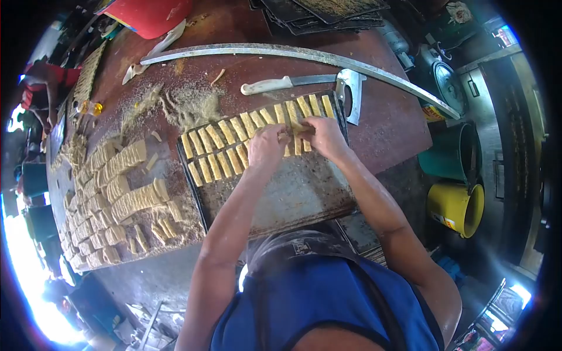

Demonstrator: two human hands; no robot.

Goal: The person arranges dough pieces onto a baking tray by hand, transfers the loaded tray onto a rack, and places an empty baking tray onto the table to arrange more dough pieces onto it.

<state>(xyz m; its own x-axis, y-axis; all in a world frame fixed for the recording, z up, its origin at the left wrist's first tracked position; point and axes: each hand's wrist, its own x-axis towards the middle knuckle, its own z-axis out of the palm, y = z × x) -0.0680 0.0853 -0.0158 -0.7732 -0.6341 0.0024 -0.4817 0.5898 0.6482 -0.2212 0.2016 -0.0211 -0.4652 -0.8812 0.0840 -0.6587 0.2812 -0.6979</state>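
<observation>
A dark baking tray (275, 196) lies in front of me, with two rows of crumb-coated dough sticks (225, 132) across its far half. My left hand (267, 145) is over the second row, fingers curled together; whatever they hold is hidden. Close beside it, my right hand (325, 137) pinches a dough stick at the right part of the rows. Bare metal shows on the tray's near half. On the table to the left, many uncoated dough sticks (137, 202) lie in stacked bunches amid loose crumbs.
Beyond the tray lie a white-handled knife (267, 86), a cleaver (352, 96) and a long metal bar (252, 49). A red tub (149, 14) and stacked dark trays (319, 14) stand at the back. Green (445, 153) and yellow (453, 207) buckets are right of the table; another person (50, 88) is far left.
</observation>
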